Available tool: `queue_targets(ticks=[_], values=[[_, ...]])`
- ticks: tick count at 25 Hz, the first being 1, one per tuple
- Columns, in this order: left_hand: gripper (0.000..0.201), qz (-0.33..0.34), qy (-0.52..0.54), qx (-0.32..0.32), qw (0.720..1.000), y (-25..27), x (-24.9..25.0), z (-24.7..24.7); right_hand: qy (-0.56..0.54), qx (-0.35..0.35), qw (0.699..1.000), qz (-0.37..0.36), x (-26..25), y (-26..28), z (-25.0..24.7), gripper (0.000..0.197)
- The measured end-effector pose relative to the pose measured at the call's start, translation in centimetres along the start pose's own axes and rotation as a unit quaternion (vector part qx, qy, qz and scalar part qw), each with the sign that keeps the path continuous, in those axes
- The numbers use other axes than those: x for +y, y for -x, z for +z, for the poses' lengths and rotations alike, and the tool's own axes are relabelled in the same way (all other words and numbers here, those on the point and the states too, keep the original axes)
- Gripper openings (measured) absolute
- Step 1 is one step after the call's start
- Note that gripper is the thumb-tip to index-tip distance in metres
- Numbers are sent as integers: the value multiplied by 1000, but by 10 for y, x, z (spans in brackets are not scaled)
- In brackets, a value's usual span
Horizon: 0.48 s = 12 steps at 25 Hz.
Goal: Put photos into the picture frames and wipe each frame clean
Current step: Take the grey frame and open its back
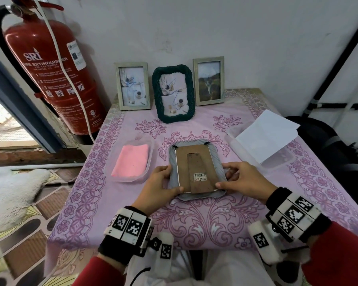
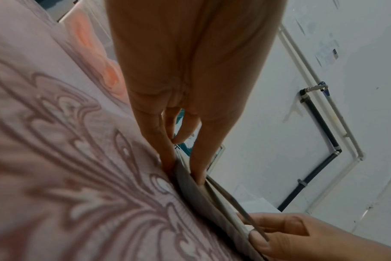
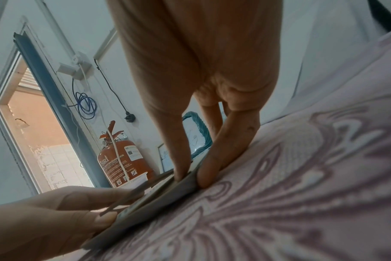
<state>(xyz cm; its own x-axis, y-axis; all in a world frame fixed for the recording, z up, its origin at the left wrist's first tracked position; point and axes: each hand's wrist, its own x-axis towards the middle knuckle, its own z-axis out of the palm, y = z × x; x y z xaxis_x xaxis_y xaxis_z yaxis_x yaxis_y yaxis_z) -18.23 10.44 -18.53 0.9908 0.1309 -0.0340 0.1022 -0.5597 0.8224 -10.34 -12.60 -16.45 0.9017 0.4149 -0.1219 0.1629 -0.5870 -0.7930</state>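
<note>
1. One grey frame lay face down on the pink tablecloth, its brown backing board and barcode sticker facing up.
2. It sat between both hands: the left hand pinched its left edge, thumb on top, and the right hand pinched its right edge.
3. Three filled frames stood well behind it, against the wall.

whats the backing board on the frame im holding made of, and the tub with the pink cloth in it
Backing board: looks like brown pressed cardboard or fibreboard, matte, with a barcode sticker and a hinged stand flap. Tub: seems to be thin clear plastic, glossy; the tablecloth pattern and pink cloth show through it.
</note>
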Motion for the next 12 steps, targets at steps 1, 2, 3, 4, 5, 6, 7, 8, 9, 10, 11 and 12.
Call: queue_targets(ticks=[1,2,3,4,5,6,7,8,9,10,11,12], values=[[61,-5,9,5,1000,0,0,1,-10,0,1000,5,0,0,0,55],[60,-8,19,9,1000,0,0,1,-24,-3,1000,10,0,0,1,54],[60,-8,29,10,1000,0,0,2,-38,-6,999,15,0,0,1,53],[59,-8,37,9,999,1,0,2,-47,-8,999,19,0,0,2,53],[59,-11,50,7,999,2,0,2,-53,-6,998,22,1,0,3,55],[59,-15,63,5,998,2,0,2,-62,-4,998,28,2,0,4,56],[59,-18,74,4,997,2,0,1,-78,-2,996,37,2,0,5,58],[59,-21,82,4,996,2,0,1,-96,-3,994,47,3,0,6,59],[60,-24,90,5,996,1,0,2,-109,-6,993,52,3,1,6,59],[60,-28,98,7,995,1,-1,2,-113,-9,992,54,3,0,7,59],[60,-30,106,8,994,1,-2,2,-109,-10,993,54,3,0,8,58],[60,-32,114,7,993,0,-3,2,-101,-10,994,51,3,0,8,57]])
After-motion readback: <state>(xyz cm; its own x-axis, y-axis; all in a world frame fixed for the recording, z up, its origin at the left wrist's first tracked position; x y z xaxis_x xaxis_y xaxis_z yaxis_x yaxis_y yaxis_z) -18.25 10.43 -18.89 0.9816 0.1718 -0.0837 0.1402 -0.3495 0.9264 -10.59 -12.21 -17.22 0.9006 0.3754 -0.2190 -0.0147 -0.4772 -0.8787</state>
